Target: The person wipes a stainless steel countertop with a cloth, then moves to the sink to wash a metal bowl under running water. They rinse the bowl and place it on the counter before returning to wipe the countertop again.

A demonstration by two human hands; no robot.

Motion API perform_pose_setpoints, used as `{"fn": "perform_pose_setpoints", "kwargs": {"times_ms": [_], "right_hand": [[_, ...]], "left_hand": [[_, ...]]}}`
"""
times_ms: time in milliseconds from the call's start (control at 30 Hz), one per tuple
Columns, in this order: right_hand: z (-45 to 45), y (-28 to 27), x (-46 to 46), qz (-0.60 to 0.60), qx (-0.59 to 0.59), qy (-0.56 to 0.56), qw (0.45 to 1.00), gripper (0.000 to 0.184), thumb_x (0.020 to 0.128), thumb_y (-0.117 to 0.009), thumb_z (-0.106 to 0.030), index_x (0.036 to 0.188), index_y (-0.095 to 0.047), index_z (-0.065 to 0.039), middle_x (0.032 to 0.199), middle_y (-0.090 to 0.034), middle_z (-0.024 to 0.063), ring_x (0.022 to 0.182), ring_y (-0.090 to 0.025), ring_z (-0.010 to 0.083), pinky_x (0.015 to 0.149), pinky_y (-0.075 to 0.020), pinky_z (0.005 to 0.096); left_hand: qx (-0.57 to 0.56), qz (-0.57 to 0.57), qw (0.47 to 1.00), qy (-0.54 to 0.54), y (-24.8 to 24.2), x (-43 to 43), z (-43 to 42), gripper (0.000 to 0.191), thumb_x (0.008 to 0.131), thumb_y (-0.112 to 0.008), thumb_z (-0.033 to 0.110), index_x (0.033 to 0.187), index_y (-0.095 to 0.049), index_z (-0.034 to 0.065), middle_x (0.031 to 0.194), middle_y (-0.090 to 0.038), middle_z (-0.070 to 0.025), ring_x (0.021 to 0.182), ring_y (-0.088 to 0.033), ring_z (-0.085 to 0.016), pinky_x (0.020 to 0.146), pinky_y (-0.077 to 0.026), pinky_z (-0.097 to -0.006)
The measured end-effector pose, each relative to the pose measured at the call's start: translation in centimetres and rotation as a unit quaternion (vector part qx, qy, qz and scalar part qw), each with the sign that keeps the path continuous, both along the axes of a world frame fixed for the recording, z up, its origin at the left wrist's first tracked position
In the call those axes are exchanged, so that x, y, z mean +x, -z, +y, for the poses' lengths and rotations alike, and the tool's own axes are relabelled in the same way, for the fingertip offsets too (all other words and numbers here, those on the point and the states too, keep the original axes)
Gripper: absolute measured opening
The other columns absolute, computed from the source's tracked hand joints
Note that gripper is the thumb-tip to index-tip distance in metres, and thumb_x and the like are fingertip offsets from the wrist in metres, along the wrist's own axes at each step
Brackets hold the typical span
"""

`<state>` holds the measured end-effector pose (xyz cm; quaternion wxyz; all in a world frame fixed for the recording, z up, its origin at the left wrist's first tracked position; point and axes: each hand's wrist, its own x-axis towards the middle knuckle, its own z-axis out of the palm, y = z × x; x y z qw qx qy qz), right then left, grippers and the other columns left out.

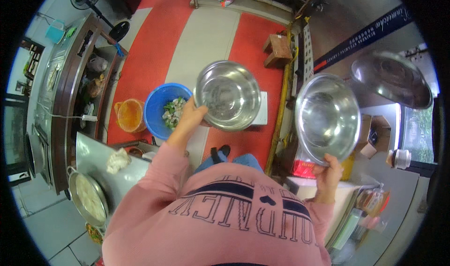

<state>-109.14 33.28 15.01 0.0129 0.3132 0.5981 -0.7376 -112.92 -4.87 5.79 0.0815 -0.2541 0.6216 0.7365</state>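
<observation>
My left hand (192, 115) grips the near-left rim of a round stainless steel bowl (227, 94), held up over the floor in front of me. The bowl looks empty, apart from marks or drops on its bottom. Out to the right, my right hand (328, 173) holds a second stainless steel bowl (327, 120) by its lower rim. That bowl is tilted, with its shiny inside facing me. Just beyond my left wrist, a blue plastic bucket (154, 108) on the floor contains food scraps (173, 112) with green leaves.
An orange translucent bucket (130, 115) stands beside the blue one. At lower left, a metal table (123, 176) bears a crumpled cloth (118, 160) and a two-handled pan (88, 197). A small wooden stool (277, 50) and a yellow pipe (281, 115) lie to the right. A wok-like metal pan (393, 78) is at far right.
</observation>
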Motion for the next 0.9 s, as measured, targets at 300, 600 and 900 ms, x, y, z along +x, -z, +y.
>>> {"fn": "perform_pose_setpoints", "kwargs": {"times_ms": [300,600,900], "right_hand": [[-7.5,6.0,-22.0,-0.088,-0.077,-0.139,0.983,0.026,0.081,-0.051,-0.013,0.094,-0.051,0.01,0.069,-0.062,0.02,0.046,-0.06,0.0262,0.04,-0.0519,0.0341],[-12.7,8.8,-49.5,-0.078,-0.151,-0.199,0.965,0.028,0.083,-0.049,-0.015,0.105,-0.045,0.002,0.076,-0.059,0.0176,0.054,-0.059,0.0239,0.045,-0.0521,0.0319],[-11.5,6.5,-80.8,0.035,-0.133,-0.173,0.975,0.033,0.086,-0.045,-0.015,0.108,-0.04,0.009,0.08,-0.06,0.0198,0.057,-0.062,0.0242,0.045,-0.0526,0.0322]], "left_hand": [[0.064,0.036,0.977,-0.2,5.3,-9.9,-8.1,0.05,0.077,-0.046,0.006,0.125,-0.038,-0.0045,0.105,-0.057,-0.0216,0.074,-0.065,-0.029,0.048,-0.057,-0.0347],[0.017,-0.055,0.95,-0.306,5.4,-24.8,-16.6,0.04,0.072,-0.047,0.004,0.11,-0.048,-0.0082,0.085,-0.061,-0.0225,0.061,-0.065,-0.031,0.042,-0.057,-0.0386],[0.036,-0.013,0.961,-0.272,0.2,-48.6,-17.5,0.05,0.073,-0.041,0.004,0.121,-0.038,-0.01,0.099,-0.058,-0.0247,0.07,-0.065,-0.032,0.046,-0.059,-0.0362]]}}
